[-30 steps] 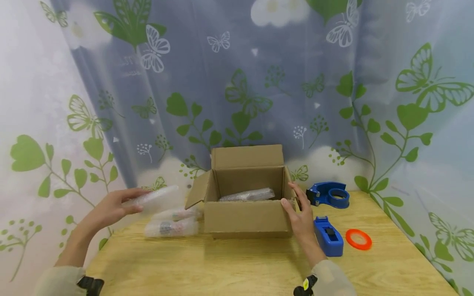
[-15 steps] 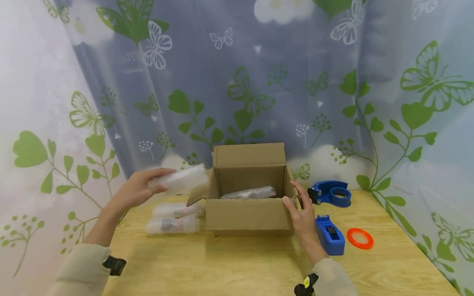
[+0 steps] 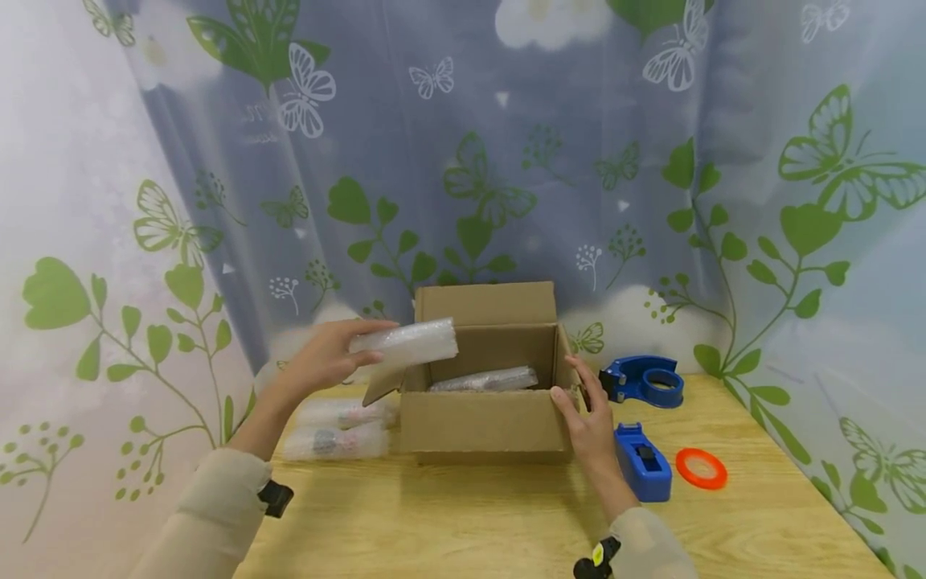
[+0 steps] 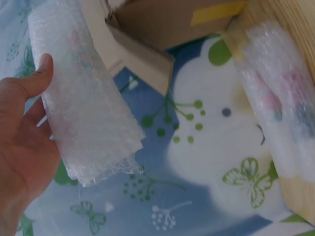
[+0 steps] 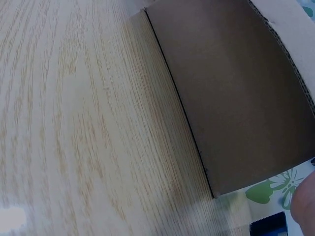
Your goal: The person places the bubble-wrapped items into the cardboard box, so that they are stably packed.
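Observation:
My left hand (image 3: 325, 355) pinches a bubble-wrapped bundle (image 3: 414, 342) between thumb and fingers, raised over the left flap of an open cardboard box (image 3: 485, 426). In the left wrist view, faint reddish marks show through the clear wrap of this bundle (image 4: 83, 98). My right hand (image 3: 593, 426) grips the box's right side, thumb by the front corner and fingers along the side. Inside the box lies another bubble-wrapped bundle (image 3: 485, 380), partly hidden by the front wall. The right wrist view shows the box's brown wall (image 5: 231, 98) and only a bit of the hand.
Two more bubble-wrapped bundles (image 3: 336, 442) lie on the wooden table (image 3: 448, 523) left of the box. Right of it are a blue tape cutter (image 3: 642, 380), a blue tape dispenser (image 3: 642, 464) and an orange-red ring (image 3: 701, 469). A printed curtain (image 3: 405, 161) hangs behind.
My left hand has carried its bundle rightward and up, from above the table's left side to the box's left opening. The right hand has stayed on the box.

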Demonstrator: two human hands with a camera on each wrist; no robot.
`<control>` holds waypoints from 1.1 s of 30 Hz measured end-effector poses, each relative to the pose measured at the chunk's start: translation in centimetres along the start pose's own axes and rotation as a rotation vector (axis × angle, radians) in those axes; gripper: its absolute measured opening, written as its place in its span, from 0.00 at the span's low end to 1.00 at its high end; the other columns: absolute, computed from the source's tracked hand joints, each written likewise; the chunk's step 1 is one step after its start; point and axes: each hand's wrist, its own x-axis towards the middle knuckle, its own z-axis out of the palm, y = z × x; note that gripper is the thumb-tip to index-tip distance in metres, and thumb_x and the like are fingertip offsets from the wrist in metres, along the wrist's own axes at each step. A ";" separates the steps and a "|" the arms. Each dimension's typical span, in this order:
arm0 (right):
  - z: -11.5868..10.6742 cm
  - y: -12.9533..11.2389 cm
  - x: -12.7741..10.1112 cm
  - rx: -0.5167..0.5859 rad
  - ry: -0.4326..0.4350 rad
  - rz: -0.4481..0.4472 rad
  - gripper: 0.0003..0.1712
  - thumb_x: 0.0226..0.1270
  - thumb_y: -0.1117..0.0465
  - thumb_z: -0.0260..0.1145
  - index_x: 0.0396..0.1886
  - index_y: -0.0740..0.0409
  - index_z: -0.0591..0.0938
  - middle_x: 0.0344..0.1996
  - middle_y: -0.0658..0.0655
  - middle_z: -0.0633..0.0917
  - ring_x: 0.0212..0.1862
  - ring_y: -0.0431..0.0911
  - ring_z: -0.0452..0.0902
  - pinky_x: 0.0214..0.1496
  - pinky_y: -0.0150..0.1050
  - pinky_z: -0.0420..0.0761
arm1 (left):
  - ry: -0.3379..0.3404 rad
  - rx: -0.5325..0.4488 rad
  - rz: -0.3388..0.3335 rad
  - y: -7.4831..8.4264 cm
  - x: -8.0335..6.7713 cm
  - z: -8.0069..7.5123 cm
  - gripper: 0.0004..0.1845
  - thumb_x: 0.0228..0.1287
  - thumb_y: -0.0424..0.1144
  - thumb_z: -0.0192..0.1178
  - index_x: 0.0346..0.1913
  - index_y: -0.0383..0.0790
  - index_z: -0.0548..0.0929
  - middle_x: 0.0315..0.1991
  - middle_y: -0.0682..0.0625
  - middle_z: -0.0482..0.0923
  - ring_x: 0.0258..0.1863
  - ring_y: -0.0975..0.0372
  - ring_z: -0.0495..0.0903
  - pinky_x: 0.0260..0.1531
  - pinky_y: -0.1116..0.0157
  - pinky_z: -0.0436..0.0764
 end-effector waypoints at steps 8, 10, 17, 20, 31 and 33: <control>-0.3 -2.7 -0.5 0.012 -0.002 0.030 0.31 0.75 0.65 0.65 0.75 0.61 0.72 0.77 0.65 0.66 0.79 0.62 0.56 0.77 0.71 0.53 | -0.031 -0.051 0.060 2.1 2.5 2.2 0.26 0.71 0.34 0.67 0.71 0.43 0.79 0.67 0.42 0.79 0.68 0.44 0.76 0.67 0.43 0.75; -0.4 -2.9 -0.5 0.006 -0.001 0.033 0.31 0.75 0.65 0.65 0.75 0.62 0.72 0.77 0.65 0.66 0.79 0.63 0.56 0.76 0.72 0.54 | -0.031 -0.057 0.073 2.6 3.0 2.6 0.26 0.71 0.34 0.67 0.70 0.43 0.80 0.67 0.42 0.79 0.68 0.44 0.76 0.67 0.43 0.74; -0.2 -2.9 -0.6 -0.005 -0.004 0.020 0.31 0.74 0.66 0.65 0.74 0.64 0.72 0.77 0.67 0.66 0.79 0.65 0.56 0.75 0.73 0.54 | -0.035 -0.107 0.093 3.5 4.7 4.1 0.26 0.71 0.34 0.67 0.70 0.41 0.80 0.67 0.42 0.79 0.69 0.46 0.76 0.68 0.45 0.74; -0.1 -3.0 -0.6 0.006 0.002 0.016 0.30 0.75 0.66 0.65 0.74 0.63 0.73 0.77 0.66 0.67 0.79 0.63 0.56 0.77 0.71 0.53 | -0.045 -0.111 0.095 3.7 5.3 4.8 0.26 0.71 0.34 0.67 0.70 0.43 0.80 0.68 0.44 0.79 0.69 0.47 0.75 0.68 0.46 0.74; 0.1 -0.1 -0.1 0.009 0.009 -0.009 0.30 0.75 0.64 0.66 0.75 0.56 0.73 0.78 0.63 0.66 0.79 0.58 0.56 0.78 0.70 0.51 | -0.036 -0.088 0.122 4.8 6.9 6.3 0.25 0.70 0.35 0.68 0.69 0.42 0.81 0.66 0.44 0.80 0.68 0.48 0.77 0.68 0.48 0.75; 0.1 -0.7 -0.2 0.017 0.006 -0.008 0.30 0.75 0.64 0.66 0.75 0.57 0.73 0.78 0.63 0.66 0.79 0.59 0.56 0.77 0.71 0.51 | -0.048 -0.100 0.129 5.2 7.1 6.6 0.25 0.70 0.34 0.68 0.69 0.42 0.80 0.66 0.44 0.80 0.68 0.48 0.77 0.69 0.49 0.75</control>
